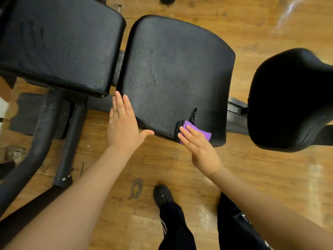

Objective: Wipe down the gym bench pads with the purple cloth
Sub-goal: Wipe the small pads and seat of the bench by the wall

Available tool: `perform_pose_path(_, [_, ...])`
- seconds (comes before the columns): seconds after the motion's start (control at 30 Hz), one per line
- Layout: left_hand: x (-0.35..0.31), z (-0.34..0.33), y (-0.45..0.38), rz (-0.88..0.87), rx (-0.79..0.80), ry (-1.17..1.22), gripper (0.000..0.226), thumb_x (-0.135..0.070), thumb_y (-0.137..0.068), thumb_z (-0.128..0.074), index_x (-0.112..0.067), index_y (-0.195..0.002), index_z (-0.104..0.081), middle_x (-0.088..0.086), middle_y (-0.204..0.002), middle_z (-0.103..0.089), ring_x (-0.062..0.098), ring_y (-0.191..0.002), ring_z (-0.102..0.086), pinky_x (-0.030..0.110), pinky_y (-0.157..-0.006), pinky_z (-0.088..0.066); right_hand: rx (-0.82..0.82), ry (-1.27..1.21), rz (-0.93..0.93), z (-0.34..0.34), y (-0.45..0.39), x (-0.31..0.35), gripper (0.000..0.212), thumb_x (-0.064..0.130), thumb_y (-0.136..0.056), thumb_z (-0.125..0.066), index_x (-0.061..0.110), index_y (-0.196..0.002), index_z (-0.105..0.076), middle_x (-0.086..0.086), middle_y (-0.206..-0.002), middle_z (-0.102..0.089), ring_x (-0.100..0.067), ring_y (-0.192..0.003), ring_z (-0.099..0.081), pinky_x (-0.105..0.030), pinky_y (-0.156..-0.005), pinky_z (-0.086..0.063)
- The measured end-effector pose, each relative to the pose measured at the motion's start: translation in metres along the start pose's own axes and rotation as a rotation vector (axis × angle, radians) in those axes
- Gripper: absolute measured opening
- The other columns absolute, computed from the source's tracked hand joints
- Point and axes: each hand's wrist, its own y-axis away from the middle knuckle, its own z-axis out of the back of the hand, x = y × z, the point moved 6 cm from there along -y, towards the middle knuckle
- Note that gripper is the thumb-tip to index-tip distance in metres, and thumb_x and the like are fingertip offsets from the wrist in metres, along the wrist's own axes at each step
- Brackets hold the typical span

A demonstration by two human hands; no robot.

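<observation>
Wood floor (pixel 162 165), bench. My right hand (pixel 198 147) presses purple cloth (pixel 201 131) flat-fingered onto the middle pad (pixel 171 69) near the tear (pixel 192 116); left hand (pixel 124 127) flat, bracing the pad edge.

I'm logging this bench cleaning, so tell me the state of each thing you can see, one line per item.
purple cloth: flat on the middle pad's near edge, pressed under the right hand.
right hand: fingers straight, pressing the cloth.
left hand: fingers straight, resting against the pad's near left edge.
middle pad: torn beside the cloth.
left pad: untouched.
right pad: untouched.
</observation>
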Motion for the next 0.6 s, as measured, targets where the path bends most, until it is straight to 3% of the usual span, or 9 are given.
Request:
perform_pose_path(0.07, [-0.001, 0.0, 0.0, 0.005, 0.011, -0.009, 0.128, -0.064, -0.069, -0.068, 0.003, -0.148, 0.007, 0.022, -0.156, 0.015, 0.031, -0.146, 0.007, 0.037, -0.118, -0.004, -0.046, -0.008, -0.138, 0.0, 0.03, -0.029, 0.061, -0.015, -0.07, -0.034, -0.001, -0.126, -0.052, -0.014, -0.136, -0.047, -0.031, -0.13, -0.035, -0.034, -0.111, -0.025])
perform_pose_path(0.17, [-0.001, -0.001, 0.0, 0.016, 0.011, -0.024, 0.128, -0.064, -0.069, -0.068, 0.003, -0.148, 0.007, 0.023, -0.156, 0.015, 0.032, -0.146, 0.007, 0.037, -0.118, -0.005, -0.114, -0.059, -0.613, 0.015, 0.077, -0.083, 0.073, -0.029, -0.066, -0.047, 0.003, -0.132, -0.047, -0.005, -0.143, -0.03, -0.027, -0.136, -0.031, -0.02, -0.112, -0.02])
perform_pose_path(0.23, [-0.002, -0.001, 0.0, 0.017, 0.014, -0.031, 0.128, -0.064, -0.069, -0.068, 0.004, -0.148, 0.006, 0.024, -0.155, 0.014, 0.033, -0.146, 0.006, 0.038, -0.118, -0.005, -0.116, -0.076, -0.791, 0.023, 0.088, -0.1, 0.075, -0.028, -0.067, -0.046, 0.005, -0.134, -0.046, -0.002, -0.146, -0.026, -0.019, -0.138, -0.026, -0.014, -0.109, -0.014])
perform_pose_path(0.27, [-0.003, -0.001, -0.001, 0.015, 0.009, -0.031, 0.128, -0.063, -0.069, -0.069, 0.004, -0.148, 0.006, 0.025, -0.155, 0.013, 0.034, -0.146, 0.006, 0.038, -0.118, -0.005, -0.141, -0.079, -0.758, 0.028, 0.078, -0.097, 0.074, -0.028, -0.065, -0.043, 0.004, -0.132, -0.048, -0.004, -0.145, -0.029, -0.019, -0.137, -0.028, -0.012, -0.109, -0.014])
perform_pose_path(0.33, [-0.003, -0.001, -0.001, 0.018, 0.009, -0.031, 0.128, -0.061, -0.068, -0.071, 0.005, -0.148, 0.004, 0.025, -0.155, 0.013, 0.034, -0.146, 0.005, 0.038, -0.118, -0.005, -0.174, -0.089, -0.496, 0.031, 0.042, -0.069, 0.073, -0.022, -0.06, -0.035, -0.001, -0.127, -0.052, -0.006, -0.138, -0.036, -0.023, -0.133, -0.033, -0.015, -0.11, -0.015])
perform_pose_path(0.4, [-0.003, -0.002, -0.001, 0.021, 0.012, -0.029, 0.128, -0.06, -0.068, -0.072, 0.005, -0.148, 0.004, 0.025, -0.155, 0.013, 0.034, -0.146, 0.004, 0.039, -0.118, -0.006, -0.131, -0.101, -0.225, 0.023, 0.01, -0.029, 0.068, -0.012, -0.062, -0.029, -0.002, -0.124, -0.053, -0.009, -0.134, -0.044, -0.024, -0.13, -0.033, -0.022, -0.113, -0.017])
perform_pose_path(0.47, [-0.003, -0.001, -0.002, 0.021, 0.011, -0.033, 0.128, -0.06, -0.068, -0.072, 0.005, -0.148, 0.004, 0.025, -0.155, 0.012, 0.034, -0.146, 0.004, 0.039, -0.118, -0.006, -0.051, -0.101, -0.068, 0.012, -0.005, 0.001, 0.062, -0.009, -0.067, -0.03, -0.002, -0.124, -0.054, -0.015, -0.133, -0.05, -0.028, -0.128, -0.035, -0.03, -0.111, -0.023])
perform_pose_path(0.53, [-0.003, -0.001, -0.002, 0.025, 0.021, -0.036, 0.128, -0.061, -0.069, -0.071, 0.005, -0.148, 0.005, 0.025, -0.155, 0.013, 0.034, -0.146, 0.005, 0.039, -0.118, -0.005, -0.037, -0.098, -0.085, 0.004, 0.0, -0.002, 0.06, -0.008, -0.071, -0.031, 0.0, -0.126, -0.053, -0.015, -0.134, -0.049, -0.028, -0.129, -0.035, -0.034, -0.111, -0.025])
perform_pose_path(0.6, [-0.002, -0.002, -0.003, 0.024, 0.027, -0.035, 0.128, -0.062, -0.069, -0.07, 0.004, -0.148, 0.006, 0.025, -0.155, 0.015, 0.034, -0.146, 0.006, 0.038, -0.117, -0.003, -0.13, -0.113, -0.223, 0.004, 0.015, -0.019, 0.061, -0.012, -0.07, -0.033, 0.0, -0.127, -0.051, -0.01, -0.137, -0.044, -0.023, -0.132, -0.032, -0.03, -0.113, -0.022])
